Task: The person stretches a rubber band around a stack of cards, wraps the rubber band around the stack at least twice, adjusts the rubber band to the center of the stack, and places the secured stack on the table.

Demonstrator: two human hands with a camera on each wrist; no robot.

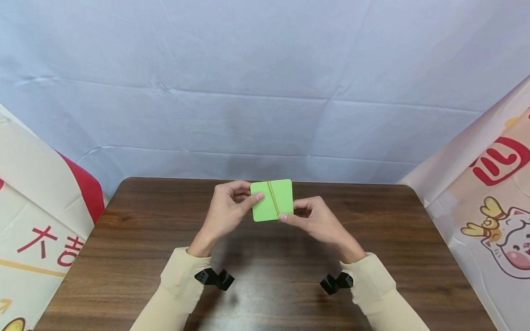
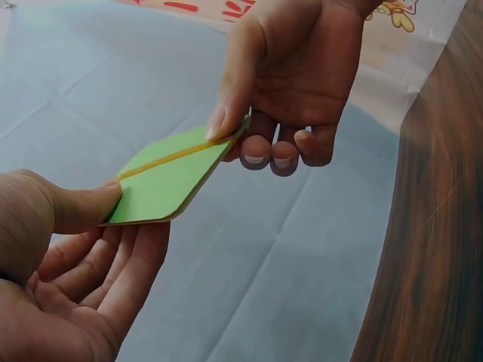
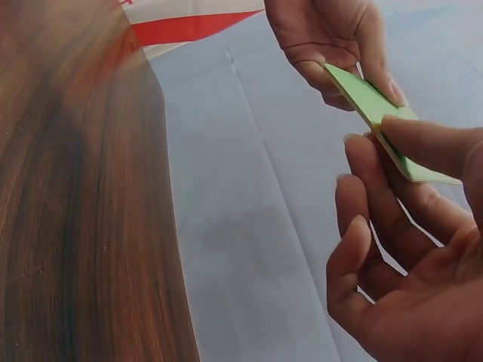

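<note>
A small stack of square light-green cards (image 1: pixel 265 211) with rounded corners is held up over the table's far part. Round it runs a thin yellow rubber band (image 2: pixel 170 157), slanting across the face in two strands in the head view. My left hand (image 1: pixel 227 208) pinches the stack's left side, thumb on the face and fingers behind. At the lower right corner my right hand (image 1: pixel 316 220) pinches the stack, its thumb on the band's lower end. In the right wrist view the stack (image 3: pixel 362 98) shows edge-on; its back is hidden.
A dark wooden table (image 1: pixel 136 257) lies beneath both hands. Behind it hangs a pale blue cloth (image 1: pixel 265 92). Printed cloths with red characters stand at the left (image 1: pixel 45 220) and right (image 1: pixel 488 220). Each sleeve carries a small black wrist camera (image 1: pixel 215 278).
</note>
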